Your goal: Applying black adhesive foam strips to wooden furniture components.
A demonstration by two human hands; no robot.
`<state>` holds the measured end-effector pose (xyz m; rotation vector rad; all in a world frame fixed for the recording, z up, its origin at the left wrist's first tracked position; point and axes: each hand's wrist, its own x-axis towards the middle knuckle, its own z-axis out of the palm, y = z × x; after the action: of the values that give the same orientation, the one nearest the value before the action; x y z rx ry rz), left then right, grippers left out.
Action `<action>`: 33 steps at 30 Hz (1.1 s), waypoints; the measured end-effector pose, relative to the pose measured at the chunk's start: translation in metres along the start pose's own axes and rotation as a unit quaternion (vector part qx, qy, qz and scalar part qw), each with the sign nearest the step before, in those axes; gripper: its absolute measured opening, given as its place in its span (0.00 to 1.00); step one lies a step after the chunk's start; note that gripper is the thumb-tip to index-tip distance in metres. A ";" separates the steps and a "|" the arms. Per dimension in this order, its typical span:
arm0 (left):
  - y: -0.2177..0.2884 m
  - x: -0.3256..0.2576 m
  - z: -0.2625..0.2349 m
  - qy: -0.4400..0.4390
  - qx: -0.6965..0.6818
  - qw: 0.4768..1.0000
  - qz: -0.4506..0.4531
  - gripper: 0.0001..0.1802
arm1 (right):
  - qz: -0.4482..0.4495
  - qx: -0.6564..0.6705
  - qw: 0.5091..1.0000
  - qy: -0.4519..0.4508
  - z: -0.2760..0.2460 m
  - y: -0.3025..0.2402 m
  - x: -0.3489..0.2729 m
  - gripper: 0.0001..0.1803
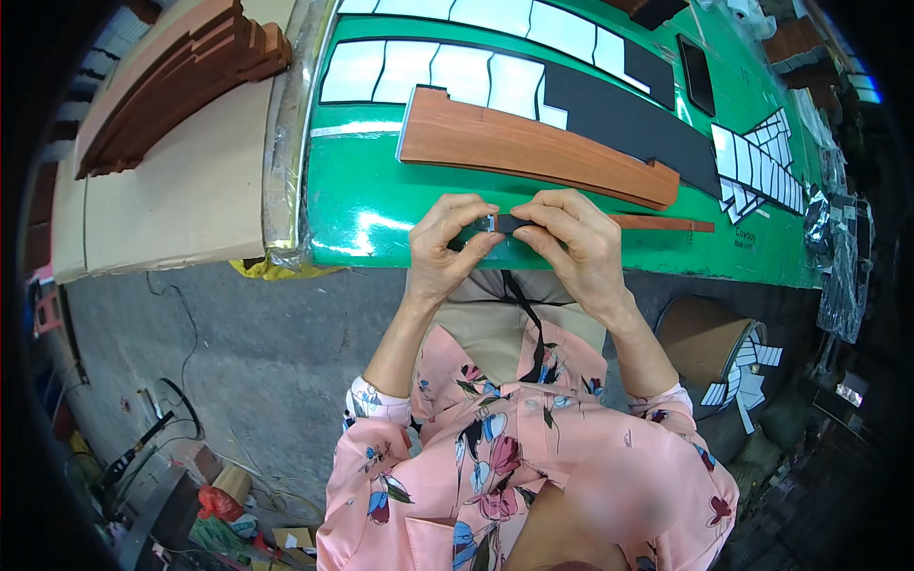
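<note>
**Black strip held in two hands over the green table**

The black strip (pixel 511 223) sits in the middle of the frame, at the near edge of the table. Both hands pinch it, and a thin black tail of it hangs down over the person's lap.

The biggest thing is the green table (pixel 381 205), which fills the top half of the frame. To its left, in the upper left, lies a flat sheet of cardboard (pixel 181 190) with a stack of curved wood pieces (pixel 181 71) on it. On the table, just above the hands, lies a long curved wood board (pixel 533 147). Behind it run rows of white backing pieces (pixel 447 76) and a big black sheet (pixel 619 114). A thin wood strip (pixel 666 225) lies just right of the hands.

The left hand (pixel 446 249) is curled, its thumb and fingers closed on the left end of the black strip. The right hand (pixel 571 238) is curled too, closed on the right end. The two hands almost touch.

In the lower right stands a brown round bin (pixel 705 343) with white scraps on its rim.
</note>
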<state>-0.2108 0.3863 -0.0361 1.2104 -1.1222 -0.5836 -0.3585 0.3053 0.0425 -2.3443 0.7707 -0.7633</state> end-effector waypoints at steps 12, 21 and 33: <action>-0.002 0.000 0.000 0.001 0.008 1.000 0.015 0.18 | 0.004 -0.004 1.000 -0.006 0.000 0.000 0.000 0.11; -0.003 0.000 0.001 0.000 0.004 1.000 0.020 0.19 | 0.005 -0.007 1.000 -0.009 0.000 0.001 0.000 0.11; -0.006 0.001 0.003 0.008 0.021 0.998 0.056 0.18 | -0.014 -0.030 0.999 -0.007 0.003 0.002 -0.002 0.13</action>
<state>-0.2117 0.3824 -0.0410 1.1780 -1.1863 -0.4659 -0.3586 0.3063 0.0389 -2.4173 0.7659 -0.7431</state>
